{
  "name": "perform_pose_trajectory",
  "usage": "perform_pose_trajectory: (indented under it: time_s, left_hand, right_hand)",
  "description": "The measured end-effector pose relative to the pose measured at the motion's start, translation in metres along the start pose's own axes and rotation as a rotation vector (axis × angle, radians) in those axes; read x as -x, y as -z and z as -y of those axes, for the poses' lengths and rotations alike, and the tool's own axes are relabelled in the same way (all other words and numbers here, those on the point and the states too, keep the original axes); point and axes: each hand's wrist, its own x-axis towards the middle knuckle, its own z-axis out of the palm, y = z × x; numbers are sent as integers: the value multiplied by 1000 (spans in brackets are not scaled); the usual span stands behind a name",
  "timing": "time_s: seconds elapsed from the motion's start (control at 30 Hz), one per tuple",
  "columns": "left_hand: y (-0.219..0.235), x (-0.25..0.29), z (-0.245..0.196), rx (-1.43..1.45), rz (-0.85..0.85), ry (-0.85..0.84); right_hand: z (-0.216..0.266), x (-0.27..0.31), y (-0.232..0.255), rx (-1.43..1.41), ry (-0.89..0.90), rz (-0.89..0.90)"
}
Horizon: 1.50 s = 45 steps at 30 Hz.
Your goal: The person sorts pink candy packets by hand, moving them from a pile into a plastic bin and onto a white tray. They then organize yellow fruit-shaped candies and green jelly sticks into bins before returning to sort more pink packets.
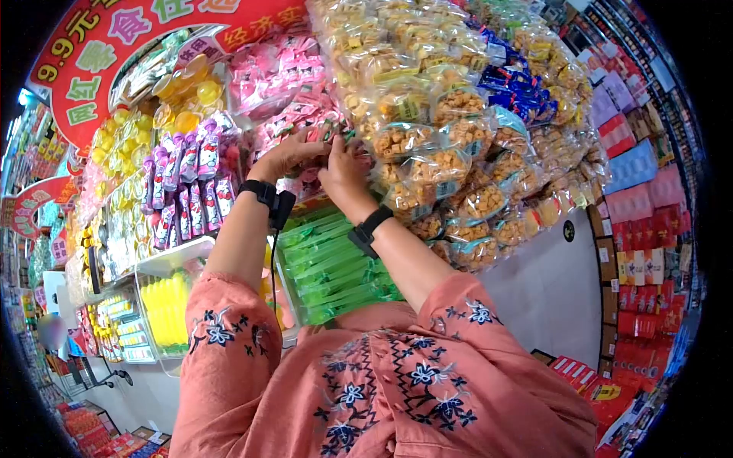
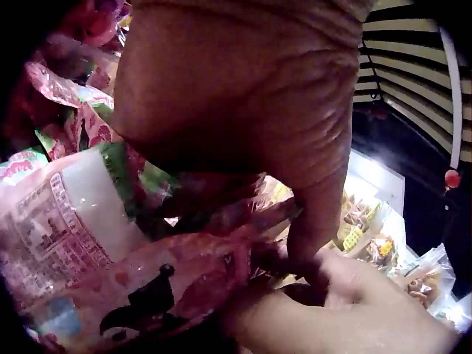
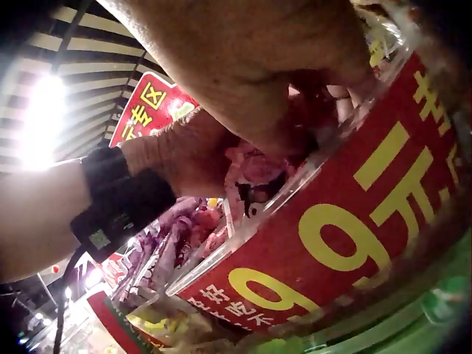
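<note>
Both hands are close together over a bin of pink candy packets [image 1: 301,118]. My left hand [image 1: 292,156] reaches over the packets with its fingers bent down and grips among them. In the left wrist view, a pink packet [image 2: 173,291] with a black cartoon figure lies below that palm. Thumb and fingers of my right hand [image 1: 345,177] pinch at the packets right beside the left fingertips. The right wrist view shows a crumpled pink packet [image 3: 258,168] between the hands, just inside the bin's clear rim. Some fingertips are hidden among the wrappers.
A red price label [image 3: 332,236] covers the bin's front wall. Purple packets [image 1: 191,179] stand to the left, bagged brown snacks [image 1: 458,160] are piled at the right. Nearer the body sit green-wrapped sticks [image 1: 336,263] and a tub of yellow items [image 1: 164,305].
</note>
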Motion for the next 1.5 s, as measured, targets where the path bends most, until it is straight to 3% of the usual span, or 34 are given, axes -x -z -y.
perform_pose_trajectory:
  time_s: [0.13,0.23,0.37,0.47,0.57,0.6,0.63,0.67,0.8,0.93,1.03,1.07,1.13,1.2,1.23,1.33,1.37,1.43,1.47,1.5]
  left_hand:
    - [-1,1,-5,73,44,62]
    - [-10,3,-3,85,-29,-49]
    - [1,-8,6,79,53,-36]
    - [8,-7,-4,-44,46,-79]
    - [12,2,-16,-101,20,-101]
    - [7,15,-35,-157,11,-101]
    - [4,22,-44,-213,3,-101]
    - [15,6,-26,-203,-13,-143]
    - [6,36,-59,-256,-53,-162]
    - [17,35,-60,-247,-43,-177]
    - [8,52,-70,-326,-176,-308]
    - [8,60,-79,-298,-89,-267]
    - [0,77,-91,-281,-82,-262]
    - [21,64,-74,-295,-83,-296]
    - [21,76,-77,-324,-159,-295]
    - [26,107,-85,-296,-154,-269]
    - [29,119,-83,-354,-204,-359]
    - [14,167,-96,-332,-384,-342]
    - [32,173,-78,-274,-375,-386]
    - [25,199,-83,-284,-438,-395]
  right_hand:
    - [-2,-7,-13,75,30,-138]
    - [-2,-14,-15,101,-4,-82]
    - [-5,-13,-14,102,43,-113]
    - [-7,-17,-20,-55,70,-95]
    - [-3,-19,-25,-11,134,-191]
    - [6,-17,-18,-2,55,-141]
    - [16,-13,-11,-26,62,-146]
    - [25,-9,-3,-48,68,-151]
    - [36,-10,1,-211,69,-89]
    - [30,-18,-16,-273,277,-257]
    - [42,-16,-7,-231,205,-200]
    - [49,-11,4,-158,191,-152]
    - [51,-10,7,-135,273,-209]
    - [57,-7,11,-111,340,-247]
    - [61,-7,13,-122,371,-224]
    - [81,5,18,-87,458,-243]
    - [90,11,18,-129,519,-223]
    - [106,27,19,-215,636,-186]
    - [120,36,16,-227,567,-94]
    - [133,50,20,-273,617,-140]
